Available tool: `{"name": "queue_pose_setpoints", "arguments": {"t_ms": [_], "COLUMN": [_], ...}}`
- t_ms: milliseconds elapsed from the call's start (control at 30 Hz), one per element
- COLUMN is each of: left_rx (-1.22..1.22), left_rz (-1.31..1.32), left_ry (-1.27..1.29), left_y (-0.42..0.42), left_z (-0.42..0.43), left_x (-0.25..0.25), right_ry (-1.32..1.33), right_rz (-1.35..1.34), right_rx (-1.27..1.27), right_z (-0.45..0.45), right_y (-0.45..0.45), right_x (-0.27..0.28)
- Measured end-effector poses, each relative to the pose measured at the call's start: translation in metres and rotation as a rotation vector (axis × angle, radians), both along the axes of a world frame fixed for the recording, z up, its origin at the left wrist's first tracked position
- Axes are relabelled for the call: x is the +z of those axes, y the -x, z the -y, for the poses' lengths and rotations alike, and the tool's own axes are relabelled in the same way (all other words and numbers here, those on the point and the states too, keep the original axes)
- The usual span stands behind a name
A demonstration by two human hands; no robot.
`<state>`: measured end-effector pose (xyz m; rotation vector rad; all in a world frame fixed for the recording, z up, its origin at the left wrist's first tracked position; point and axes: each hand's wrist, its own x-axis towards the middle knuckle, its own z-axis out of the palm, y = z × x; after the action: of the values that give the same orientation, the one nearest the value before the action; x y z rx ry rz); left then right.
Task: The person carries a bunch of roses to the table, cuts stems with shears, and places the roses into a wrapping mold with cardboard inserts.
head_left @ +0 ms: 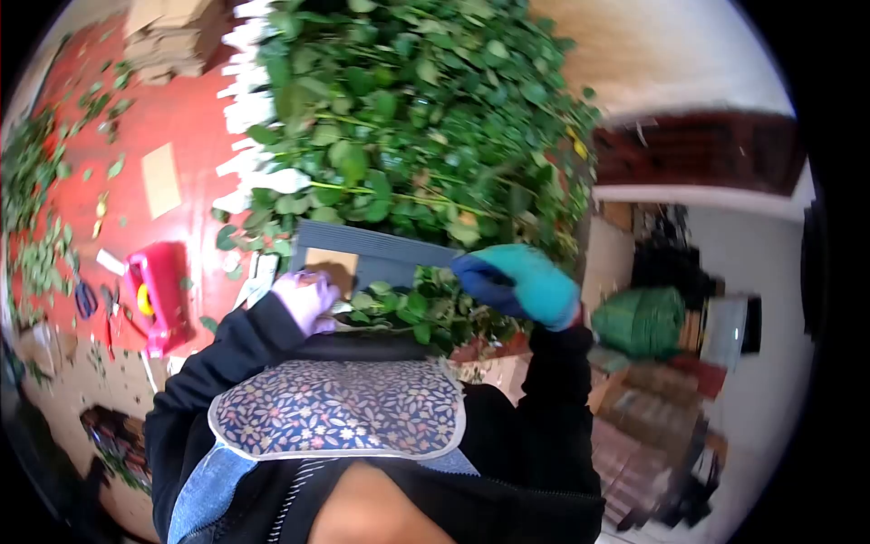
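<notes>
My left hand [306, 301], in a thin lavender glove, has its fingers curled at the left end of a small bunch of leafy stems [412, 304]. A brown cardboard piece [333, 267] lies beside it on a dark grey ridged board [390, 257]. My right hand [521, 283], in a teal glove with a dark blue palm, is closed at the right end of the board, above the leaves; its grip is hidden. Behind the board lies a large pile of leafy stems [417, 118], their left ends wrapped in white sleeves [249, 113].
On the red table [204, 181] at left are a pink tape dispenser [161, 295], pliers-like cutters [113, 313], a cardboard card [161, 179] and scattered leaves. Folded cardboard [172, 36] stands at the far left. Boxes [648, 408] and a green bundle [639, 322] are at right.
</notes>
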<state>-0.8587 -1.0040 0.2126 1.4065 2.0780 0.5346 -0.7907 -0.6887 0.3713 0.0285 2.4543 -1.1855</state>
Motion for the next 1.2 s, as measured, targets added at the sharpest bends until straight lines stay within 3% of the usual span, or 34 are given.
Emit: {"name": "queue_pose_setpoints", "arguments": {"t_ms": [167, 267, 333, 433, 567, 633, 700, 833, 867, 967, 1067, 1100, 1200], "left_rx": [-0.048, -0.056, -0.054, -0.05, -0.035, -0.057, -0.037, -0.05, -0.047, -0.048, -0.039, -0.018, 0.02], "left_rz": [-0.024, -0.02, -0.041, -0.048, -0.033, -0.089, -0.1, -0.123, -0.126, -0.131, -0.124, -0.109, -0.074], "left_ry": [-0.014, 0.046, 0.029, 0.031, -0.005, -0.011, -0.003, -0.007, -0.009, 0.008, 0.011, -0.013, -0.047], "left_y": [-0.001, -0.001, 0.001, 0.0, -0.002, -0.003, -0.003, -0.004, -0.005, -0.005, -0.005, -0.006, -0.006], "left_z": [-0.009, -0.014, -0.014, -0.016, -0.014, -0.016, -0.016, -0.015, -0.015, -0.016, -0.015, -0.013, -0.011], "left_x": [0.008, 0.008, 0.006, 0.012, -0.001, -0.001, -0.007, -0.009, -0.01, -0.003, -0.002, -0.001, -0.001], "right_ry": [-0.449, -0.606, -0.717, -0.692, -0.613, -0.595, -0.649, -0.687, -0.678, -0.315, -0.372, -0.534, -0.752], "right_rz": [-0.167, -0.361, 0.128, -0.018, -0.186, -0.167, -0.007, -0.39, -0.462, -0.347, -0.168, -0.088, -0.164], "right_rx": [0.261, 0.175, 0.277, 0.156, 0.091, 0.167, 0.212, -0.115, -0.085, 0.083, 0.198, 0.32, 0.384], "right_z": [-0.006, -0.001, 0.004, 0.016, 0.003, -0.005, -0.001, -0.006, -0.013, -0.04, -0.05, -0.048, -0.05], "right_y": [-0.072, -0.102, -0.105, -0.119, -0.125, -0.124, -0.101, -0.045, -0.032, 0.023, 0.058, 0.07, 0.085], "right_x": [-0.082, -0.116, -0.123, -0.124, -0.169, -0.169, -0.107, -0.023, -0.024, -0.072, -0.122, -0.126, -0.13]}}
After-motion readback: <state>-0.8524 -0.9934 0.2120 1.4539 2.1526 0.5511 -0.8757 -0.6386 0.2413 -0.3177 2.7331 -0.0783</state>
